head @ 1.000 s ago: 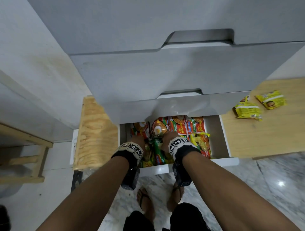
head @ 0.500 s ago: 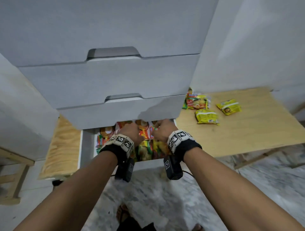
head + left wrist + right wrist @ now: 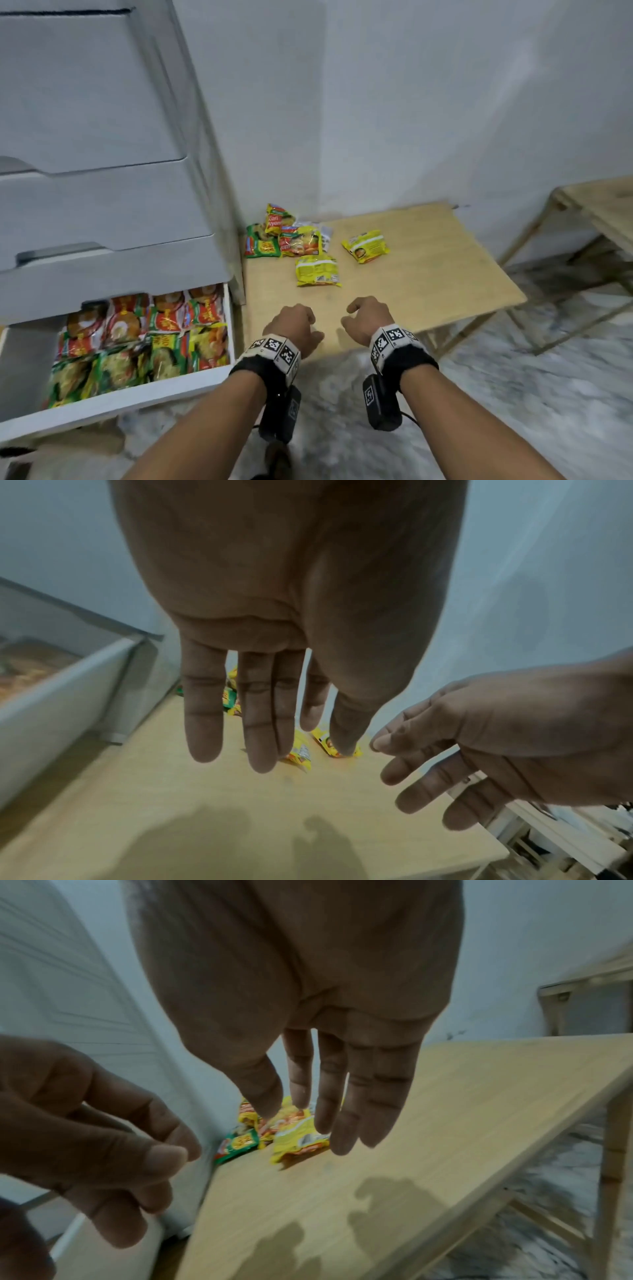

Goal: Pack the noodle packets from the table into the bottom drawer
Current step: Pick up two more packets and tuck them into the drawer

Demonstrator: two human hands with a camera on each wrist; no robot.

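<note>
The bottom drawer (image 3: 137, 395) stands pulled out at the lower left, filled with several rows of red, green and yellow noodle packets (image 3: 144, 339). On the low wooden table (image 3: 428, 294) lie a pile of packets (image 3: 281, 236) against the cabinet and two single yellow packets (image 3: 318, 271) (image 3: 365, 246). My left hand (image 3: 295, 325) and right hand (image 3: 363, 318) hover side by side over the table's near edge, short of the packets. Both are empty. In the wrist views the left hand's fingers (image 3: 202, 723) and the right hand's fingers (image 3: 346, 1115) hang straight and relaxed above the tabletop.
The grey chest (image 3: 102, 144) has its upper drawers closed and its side wall borders the table's left edge. A second wooden table (image 3: 603, 205) stands at the far right. White walls close the corner behind. Marble floor (image 3: 513, 394) lies below my arms.
Both hands came out of the bottom drawer and moved right, over the table's near edge. The view swung right with them, bringing the packets on the table to the centre.
</note>
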